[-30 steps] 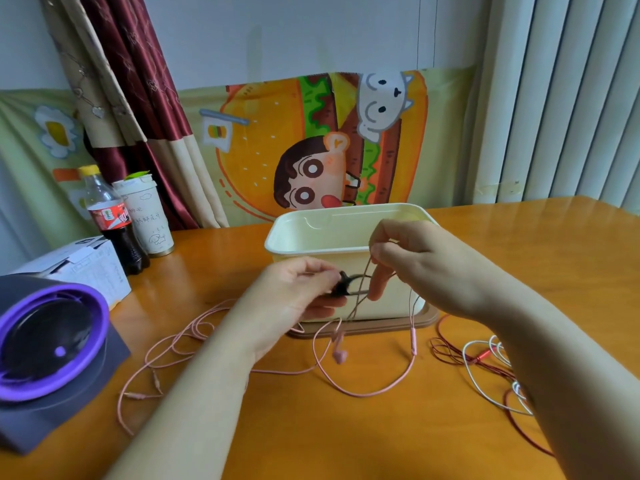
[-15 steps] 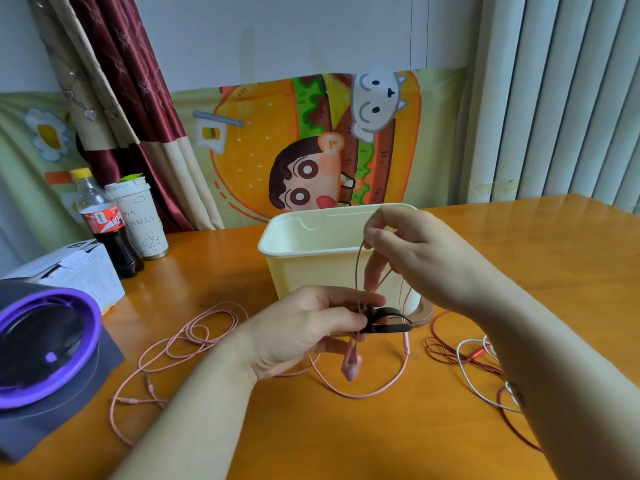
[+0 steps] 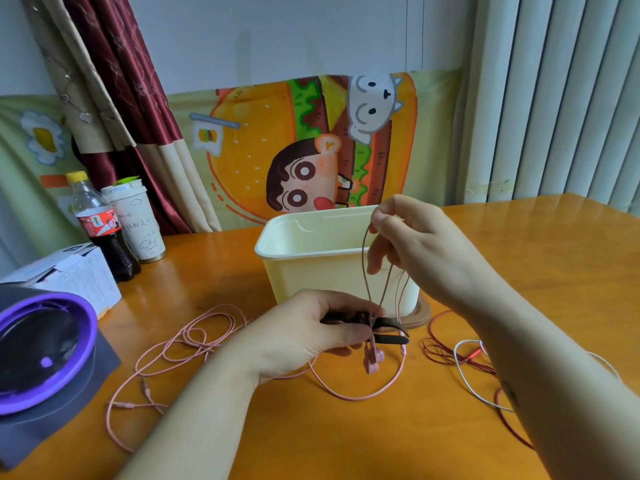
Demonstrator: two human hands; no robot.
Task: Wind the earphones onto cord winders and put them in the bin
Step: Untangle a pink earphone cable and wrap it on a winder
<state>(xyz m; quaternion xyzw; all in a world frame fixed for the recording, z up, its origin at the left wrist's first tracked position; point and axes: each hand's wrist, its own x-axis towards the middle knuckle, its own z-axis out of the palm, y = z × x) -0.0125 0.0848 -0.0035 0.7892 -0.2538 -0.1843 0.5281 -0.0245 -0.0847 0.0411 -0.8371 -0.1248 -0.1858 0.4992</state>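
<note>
left hand (image 3: 311, 329) pinches black cord winder (image 3: 389, 339), 6 o'clock of cream bin (image 3: 311, 271) | right hand (image 3: 419, 251) pinches pink earphone cord (image 3: 364, 271) at 12 o'clock above winder | cord likely light, limp, tangle-prone: grip close to winder, keep taut, spare earbuds (image 3: 372, 362)

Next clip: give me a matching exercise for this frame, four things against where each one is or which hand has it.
Things:
1. black cord winder
2. pink earphones
3. cream bin
4. cola bottle

Places:
A. stands far left, beside a paper cup
B. cord pinched and held up by the right hand
C. stands open-topped behind both hands
D. gripped in the left hand

Pairs: 1-D, 2-B, 3-C, 4-A.
</note>
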